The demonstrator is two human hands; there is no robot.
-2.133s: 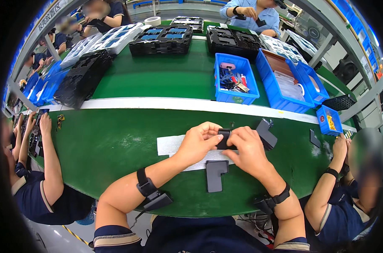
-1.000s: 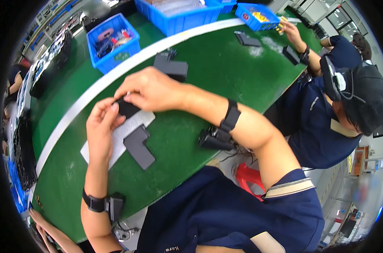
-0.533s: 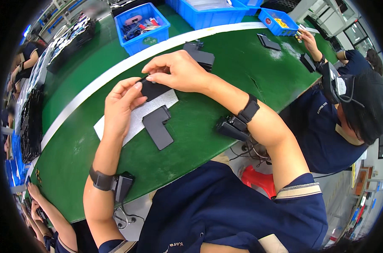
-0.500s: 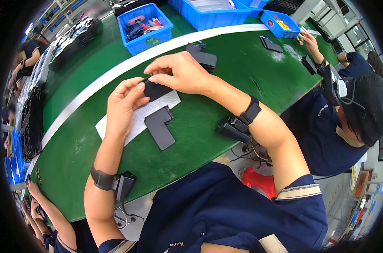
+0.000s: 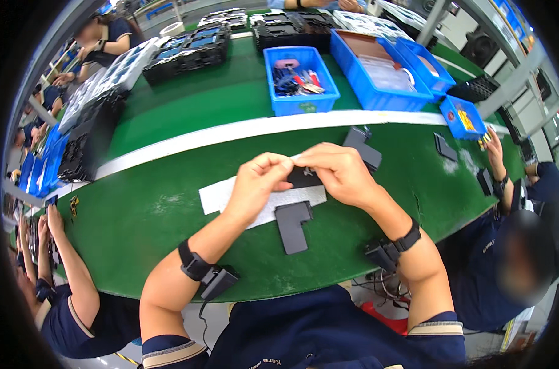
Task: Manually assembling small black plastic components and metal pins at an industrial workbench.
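My left hand [image 5: 255,187] and my right hand [image 5: 343,176] meet fingertip to fingertip over the work surface. Both are closed in a pinch, and whatever sits between the fingertips is too small or hidden to make out. Just under the fingers shows a black flat part [image 5: 302,179] with a small shiny bit near its upper edge; my hands partly cover it. Beneath lies a silver-grey sheet [image 5: 218,195]. Closer to me, a black L-shaped block [image 5: 293,229] rests on the table, touching or overlapping the sheet's edge. Another black angled block [image 5: 362,147] lies beyond my right hand.
A white strip [image 5: 242,127] crosses the green table [image 5: 144,246]. Behind it stand a blue bin [image 5: 304,106] of tools, larger blue bins [image 5: 384,92] and black trays [image 5: 190,55]. Co-workers sit at both sides; a hand [image 5: 495,150] at right is by a small blue bin [image 5: 464,126].
The view has swung, so everything sits lower and further right. My fingertips have come together above the black part; before, they were apart at its upper edge.
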